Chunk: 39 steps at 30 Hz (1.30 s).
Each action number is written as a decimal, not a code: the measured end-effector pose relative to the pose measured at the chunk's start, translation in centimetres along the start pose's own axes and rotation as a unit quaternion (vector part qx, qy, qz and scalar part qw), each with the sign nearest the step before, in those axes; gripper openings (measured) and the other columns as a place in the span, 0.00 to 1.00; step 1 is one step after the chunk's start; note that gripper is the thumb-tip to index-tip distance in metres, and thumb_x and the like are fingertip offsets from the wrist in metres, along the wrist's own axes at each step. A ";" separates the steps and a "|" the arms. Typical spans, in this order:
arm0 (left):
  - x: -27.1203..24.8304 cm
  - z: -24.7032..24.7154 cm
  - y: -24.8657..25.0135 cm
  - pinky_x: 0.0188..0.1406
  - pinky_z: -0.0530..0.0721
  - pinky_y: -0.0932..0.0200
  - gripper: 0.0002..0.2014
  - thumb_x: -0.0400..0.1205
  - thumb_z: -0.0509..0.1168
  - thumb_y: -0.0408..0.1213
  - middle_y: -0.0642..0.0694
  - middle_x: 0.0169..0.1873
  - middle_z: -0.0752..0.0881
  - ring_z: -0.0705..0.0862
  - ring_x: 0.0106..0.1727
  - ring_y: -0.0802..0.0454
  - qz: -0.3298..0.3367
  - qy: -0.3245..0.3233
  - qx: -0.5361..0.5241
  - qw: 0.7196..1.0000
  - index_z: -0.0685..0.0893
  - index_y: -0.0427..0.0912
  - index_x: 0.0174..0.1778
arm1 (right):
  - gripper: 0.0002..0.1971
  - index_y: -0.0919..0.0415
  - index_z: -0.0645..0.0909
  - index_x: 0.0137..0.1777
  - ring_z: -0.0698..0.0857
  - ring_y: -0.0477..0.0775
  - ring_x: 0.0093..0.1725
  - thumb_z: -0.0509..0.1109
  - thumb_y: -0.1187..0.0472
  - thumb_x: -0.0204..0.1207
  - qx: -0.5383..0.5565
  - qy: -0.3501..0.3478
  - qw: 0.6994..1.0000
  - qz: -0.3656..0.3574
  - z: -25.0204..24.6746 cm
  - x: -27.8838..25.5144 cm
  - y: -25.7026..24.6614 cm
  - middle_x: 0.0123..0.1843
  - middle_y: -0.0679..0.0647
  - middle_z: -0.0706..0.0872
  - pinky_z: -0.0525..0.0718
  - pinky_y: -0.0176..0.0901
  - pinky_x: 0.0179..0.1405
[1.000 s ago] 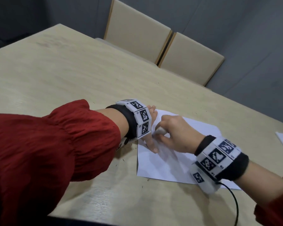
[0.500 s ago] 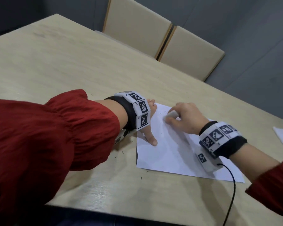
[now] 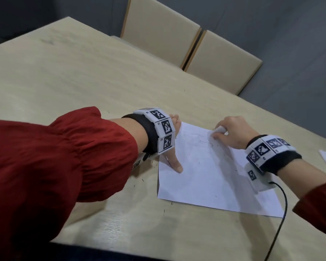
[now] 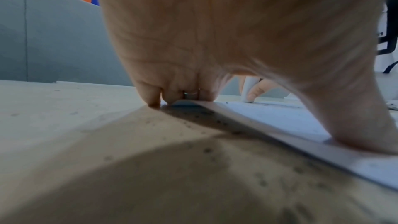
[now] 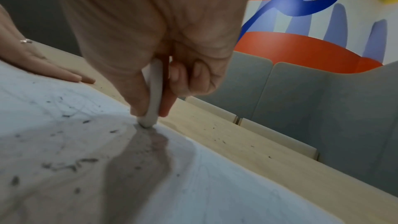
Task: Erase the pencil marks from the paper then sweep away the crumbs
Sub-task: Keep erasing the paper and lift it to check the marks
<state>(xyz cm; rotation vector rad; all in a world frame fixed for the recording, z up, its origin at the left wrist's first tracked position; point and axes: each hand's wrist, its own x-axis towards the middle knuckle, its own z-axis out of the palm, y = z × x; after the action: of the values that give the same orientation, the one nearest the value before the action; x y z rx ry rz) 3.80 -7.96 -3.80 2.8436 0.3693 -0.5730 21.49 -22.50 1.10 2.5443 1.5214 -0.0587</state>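
Paper (image 3: pixel 211 178) on table (image 3: pixel 83 76), left hand (image 3: pixel 174 147) at its left edge, eraser (image 3: pixel 219 130) at its far edge, chairs (image 3: pixel 158 29) behind table.

The head view looked forward and down from above the table (image 3: pixel 68 76), with both forearms low in frame and the paper (image 3: pixel 211 176) at centre right. The left wrist view sat almost at table level, close under the left hand (image 4: pixel 237 31), facing along the paper's edge. The right wrist view looked closely along the right hand (image 5: pixel 155 28) at the eraser (image 5: pixel 154 94) touching the sheet. All three views shared the paper; each wrist view caught the other hand.
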 end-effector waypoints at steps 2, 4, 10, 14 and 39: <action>-0.2 -0.1 -0.1 0.84 0.48 0.44 0.68 0.65 0.71 0.71 0.42 0.84 0.36 0.41 0.85 0.45 0.001 0.010 -0.018 1.000 0.38 0.35 0.84 | 0.08 0.61 0.88 0.47 0.84 0.61 0.50 0.70 0.59 0.74 -0.009 -0.010 1.000 0.001 0.1 0.4 0.2 0.47 0.58 0.87 0.81 0.48 0.48; -0.5 -0.3 0.1 0.83 0.54 0.41 0.71 0.60 0.70 0.76 0.40 0.85 0.43 0.46 0.85 0.44 -0.002 0.015 0.003 1.000 0.40 0.36 0.85 | 0.07 0.60 0.87 0.46 0.83 0.63 0.51 0.69 0.60 0.75 0.002 -0.010 1.000 0.021 0.0 0.2 0.0 0.48 0.58 0.85 0.82 0.50 0.47; -0.9 0.2 -0.3 0.84 0.47 0.40 0.75 0.56 0.67 0.81 0.44 0.84 0.32 0.36 0.85 0.45 -0.021 -0.002 0.004 1.000 0.32 0.41 0.84 | 0.03 0.54 0.81 0.46 0.81 0.54 0.50 0.66 0.57 0.80 0.130 -0.059 0.987 0.073 -0.6 -5.5 -1.5 0.46 0.52 0.89 0.79 0.44 0.52; -0.8 -0.6 -0.3 0.74 0.72 0.40 0.76 0.40 0.59 0.88 0.43 0.82 0.62 0.68 0.79 0.42 -0.048 0.005 0.042 0.998 0.62 0.42 0.82 | 0.04 0.54 0.82 0.46 0.81 0.54 0.43 0.65 0.59 0.78 0.154 -0.111 0.969 0.159 -0.3 -9.7 -1.7 0.44 0.51 0.82 0.78 0.39 0.30; -2.3 -4.3 2.1 0.60 0.78 0.56 0.33 0.73 0.78 0.46 0.42 0.65 0.84 0.81 0.65 0.43 -0.060 0.171 -0.146 0.973 0.79 0.39 0.72 | 0.04 0.53 0.86 0.44 0.82 0.50 0.42 0.72 0.54 0.74 0.293 -0.004 0.936 0.193 -0.8 -8.7 -0.5 0.36 0.48 0.82 0.78 0.40 0.39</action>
<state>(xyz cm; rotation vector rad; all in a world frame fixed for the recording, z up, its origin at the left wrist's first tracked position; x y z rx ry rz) 3.87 -9.30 1.36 2.6374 0.6305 -0.0346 16.82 -29.69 2.86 3.2494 1.0815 -0.5441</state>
